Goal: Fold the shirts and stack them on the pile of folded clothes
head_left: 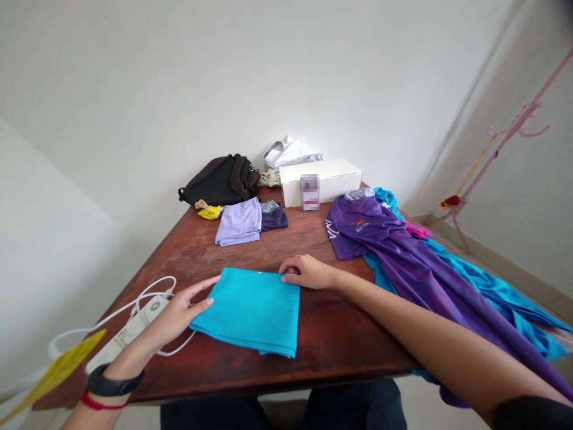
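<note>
A folded turquoise cloth point(253, 313) lies flat near the front edge of the wooden table. My left hand point(185, 304) is at its left side, thumb and fingers apart, with the fingertips at the cloth's edge. At the cloth's upper right corner rests my right hand point(307, 272), its fingers curled and the thumb against the edge; whether cloth is pinched between them is hidden. Farther back sit a folded lavender cloth point(239, 221) and, beside it, a dark navy folded cloth point(274, 218). Purple garments point(380, 230) lie spread on the right over turquoise ones point(483, 280).
A power strip point(129, 328) with white cables is on the left. Along the back stand a black backpack point(219, 179), a white box point(335, 178) and white bags point(290, 152). A yellow item point(209, 211) lies near the backpack. A pink rack point(514, 128) leans at right.
</note>
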Available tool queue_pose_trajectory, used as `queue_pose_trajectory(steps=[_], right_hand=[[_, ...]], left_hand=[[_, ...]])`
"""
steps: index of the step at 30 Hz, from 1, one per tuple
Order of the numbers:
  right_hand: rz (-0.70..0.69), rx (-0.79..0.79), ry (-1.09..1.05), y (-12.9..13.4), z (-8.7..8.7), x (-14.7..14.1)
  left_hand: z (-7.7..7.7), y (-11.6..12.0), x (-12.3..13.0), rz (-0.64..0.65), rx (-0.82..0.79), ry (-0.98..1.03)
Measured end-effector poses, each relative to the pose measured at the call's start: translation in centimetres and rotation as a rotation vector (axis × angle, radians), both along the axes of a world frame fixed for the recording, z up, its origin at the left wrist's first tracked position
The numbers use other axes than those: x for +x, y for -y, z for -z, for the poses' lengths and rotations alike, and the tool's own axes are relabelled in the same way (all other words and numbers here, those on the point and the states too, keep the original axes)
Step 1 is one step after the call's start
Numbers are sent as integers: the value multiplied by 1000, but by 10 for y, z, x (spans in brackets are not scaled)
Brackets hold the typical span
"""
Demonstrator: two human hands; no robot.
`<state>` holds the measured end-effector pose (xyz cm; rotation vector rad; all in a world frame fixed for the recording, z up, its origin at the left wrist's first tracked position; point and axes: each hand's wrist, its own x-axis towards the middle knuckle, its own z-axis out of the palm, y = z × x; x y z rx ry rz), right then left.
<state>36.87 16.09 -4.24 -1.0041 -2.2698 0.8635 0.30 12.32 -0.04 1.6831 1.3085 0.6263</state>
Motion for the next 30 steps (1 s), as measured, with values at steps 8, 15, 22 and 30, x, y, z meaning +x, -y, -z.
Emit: queue_pose_trajectory(steps=[8,15,22,30], right_hand=[[143,137,121,12,-8,-9],[-245,417,260,50,-8,-37],[-293,294,318,61,-2,-42],[-282,221,354,64,-5,-45]], left_hand=[[0,7,12,-105,396,-544],[19,10,75,311,682,-616],[43,-4,73,404,704,-769],[47,-8,52,284,645,-747]])
